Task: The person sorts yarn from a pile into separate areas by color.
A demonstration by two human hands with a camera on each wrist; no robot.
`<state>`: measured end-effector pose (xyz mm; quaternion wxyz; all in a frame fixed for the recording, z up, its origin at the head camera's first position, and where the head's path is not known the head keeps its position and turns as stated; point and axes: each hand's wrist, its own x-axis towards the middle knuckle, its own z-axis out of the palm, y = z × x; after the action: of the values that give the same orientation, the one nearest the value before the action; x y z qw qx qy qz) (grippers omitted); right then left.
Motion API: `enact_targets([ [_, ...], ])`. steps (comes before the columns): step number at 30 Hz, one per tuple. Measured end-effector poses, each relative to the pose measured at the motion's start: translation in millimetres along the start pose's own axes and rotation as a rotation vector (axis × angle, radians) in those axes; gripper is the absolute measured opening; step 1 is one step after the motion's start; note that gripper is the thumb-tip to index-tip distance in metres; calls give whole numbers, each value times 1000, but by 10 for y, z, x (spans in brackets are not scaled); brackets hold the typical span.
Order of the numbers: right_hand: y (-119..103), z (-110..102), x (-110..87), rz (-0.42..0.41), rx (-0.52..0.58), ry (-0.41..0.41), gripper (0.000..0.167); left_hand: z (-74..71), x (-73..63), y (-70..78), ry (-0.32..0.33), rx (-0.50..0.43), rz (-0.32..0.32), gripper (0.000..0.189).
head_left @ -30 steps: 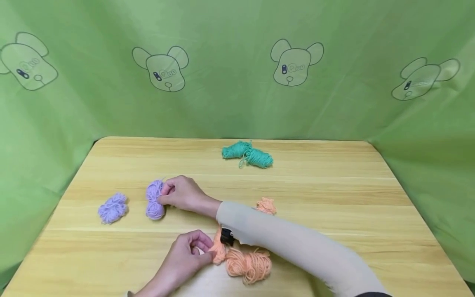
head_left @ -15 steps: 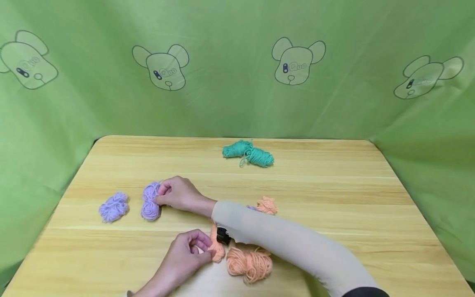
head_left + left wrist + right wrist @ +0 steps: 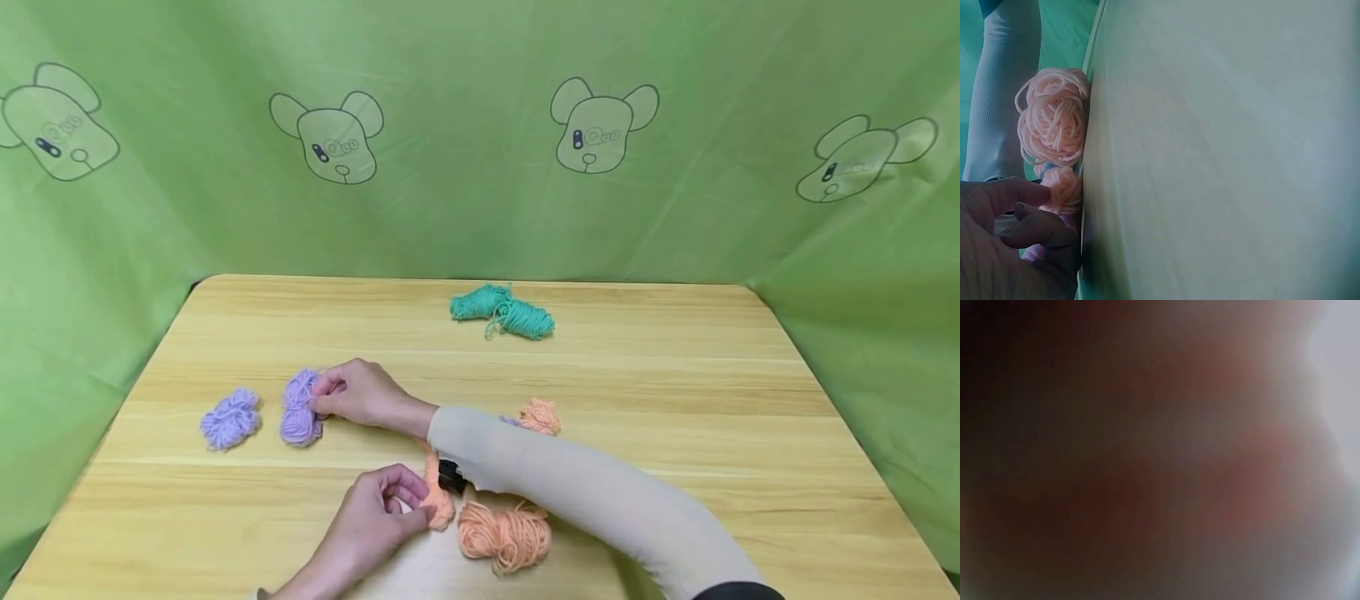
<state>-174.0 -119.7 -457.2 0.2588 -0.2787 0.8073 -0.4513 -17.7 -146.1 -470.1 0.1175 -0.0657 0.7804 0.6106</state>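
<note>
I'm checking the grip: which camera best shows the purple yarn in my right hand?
Head view: the purple yarn shows clearly, pinched by your right hand. Left wrist: none identifiable; right wrist: only blur.

- Lilac two-lobed yarn skein [image 3: 298, 410]: lies lengthwise away from you, right edge pinched by your right hand [image 3: 363, 393].
- Peach yarn skein [image 3: 441, 507]: partly hidden, pinched by your left hand [image 3: 377, 508].

Purple yarn [image 3: 300, 427], peach yarn [image 3: 442, 505], teal yarn [image 3: 527, 320], green curtain [image 3: 465, 225] (dark-outlined animal heads [image 3: 592, 146]).
</note>
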Motion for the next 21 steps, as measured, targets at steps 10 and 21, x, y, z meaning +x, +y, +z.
enact_targets([
  [10,23,17,16,-31,13,-9,5,-2,17,-65,3,0,29,18],
  [21,27,49,38,-69,15,-48,12,-14,15,-60,15,-1,20,19],
])
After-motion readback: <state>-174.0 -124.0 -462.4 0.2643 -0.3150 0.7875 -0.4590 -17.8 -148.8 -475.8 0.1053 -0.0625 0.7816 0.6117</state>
